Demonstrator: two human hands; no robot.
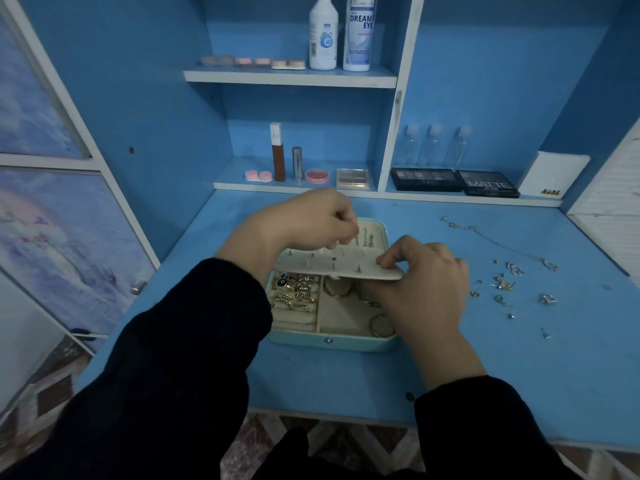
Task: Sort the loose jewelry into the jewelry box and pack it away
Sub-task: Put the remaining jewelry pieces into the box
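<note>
A small light-blue jewelry box [332, 342] lies open on the blue desk, with rings [298, 292] in its left compartment and hoops [381, 325] in the right one. A cream earring flap [346, 266] with several studs is held level over the box. My right hand [426, 289] pinches the flap's right end. My left hand [311, 220] hovers above the flap's far side, fingers pinched on something small that I cannot make out. Loose earrings [509, 284] and a thin chain necklace [495, 239] lie on the desk to the right.
The desk's back shelf holds makeup palettes [453, 181], a white box marked NUDE [550, 174], small clear bottles [433, 147], lens cases and tubes. Two white bottles [341, 32] stand on the upper shelf. The desk's front edge [346, 417] is near my body.
</note>
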